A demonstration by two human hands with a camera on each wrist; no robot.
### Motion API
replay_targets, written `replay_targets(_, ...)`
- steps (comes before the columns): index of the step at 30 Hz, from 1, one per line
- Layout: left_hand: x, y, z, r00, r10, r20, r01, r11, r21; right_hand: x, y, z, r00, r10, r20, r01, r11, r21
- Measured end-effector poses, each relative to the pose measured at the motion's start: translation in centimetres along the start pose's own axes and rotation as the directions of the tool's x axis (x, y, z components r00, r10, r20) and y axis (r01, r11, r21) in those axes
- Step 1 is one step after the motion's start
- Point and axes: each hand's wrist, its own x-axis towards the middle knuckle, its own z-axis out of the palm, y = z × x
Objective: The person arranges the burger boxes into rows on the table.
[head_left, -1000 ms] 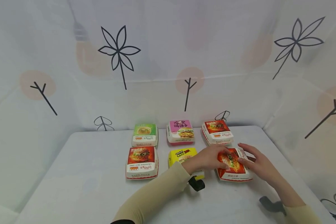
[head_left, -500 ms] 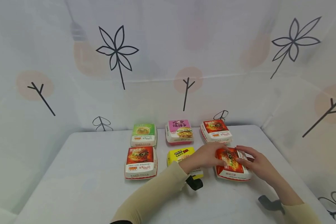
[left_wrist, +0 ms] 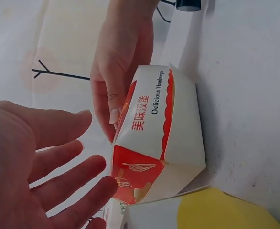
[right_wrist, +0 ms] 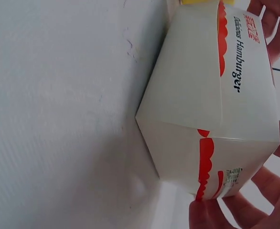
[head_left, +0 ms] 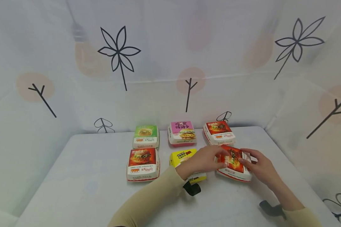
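A red-and-white hamburger box (head_left: 233, 164) sits at the right of the front row, turned at a slant. My right hand (head_left: 260, 165) holds its right end, with the thumb over the lid and fingertips against the side. At the box's left end is my left hand (head_left: 206, 160), its fingers loosely spread. In the left wrist view the left hand (left_wrist: 49, 162) has its palm and fingers beside the box (left_wrist: 164, 124), fingertips close to the red corner. A yellow hamburger box (head_left: 184, 155) lies partly hidden under the left forearm.
At front left stands another red-and-white box (head_left: 143, 165). Behind are a green box (head_left: 146, 137), a pink box (head_left: 182, 134) and a red-and-white box (head_left: 219, 133). A patterned white curtain (head_left: 156, 101) hangs behind the white table (head_left: 82, 176).
The front right box has shifted slightly left and turned a little, its left end nearer the yellow box. Both hands have moved left a little with it.
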Motion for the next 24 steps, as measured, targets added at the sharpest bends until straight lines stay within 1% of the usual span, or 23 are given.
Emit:
replay_targets(4, -0.2, 0.2, 0.0, 1.000, -0.013, 0.028, 0.012, 0.999, 0.052, 0.0, -0.2, 0.4, 0.999, 0.005, -0.037, -0.006, 1.000, -0.019)
replay_targets(8, -0.2, 0.2, 0.1, 0.998, -0.035, 0.049, 0.031, 0.996, 0.079, -0.1, -0.2, 0.5, 0.998, -0.002, -0.065, -0.002, 0.998, -0.057)
replay_targets(13, 0.0, 0.1, 0.5, 0.997, -0.051, 0.057, 0.046, 0.996, 0.077, -0.2, 0.2, 0.2, 0.997, -0.023, -0.078, 0.016, 0.996, -0.091)
replay_targets(20, -0.1, 0.0, 0.4, 0.996, -0.052, 0.073, 0.047, 0.996, 0.069, -0.5, 0.8, -0.2, 0.997, -0.034, -0.074, 0.028, 0.996, -0.080)
replay_targets(24, 0.0, -0.1, 0.4, 0.996, -0.040, 0.083, 0.035, 0.998, 0.058, -1.0, 1.0, -0.3, 0.994, -0.072, -0.088, 0.066, 0.995, -0.076)
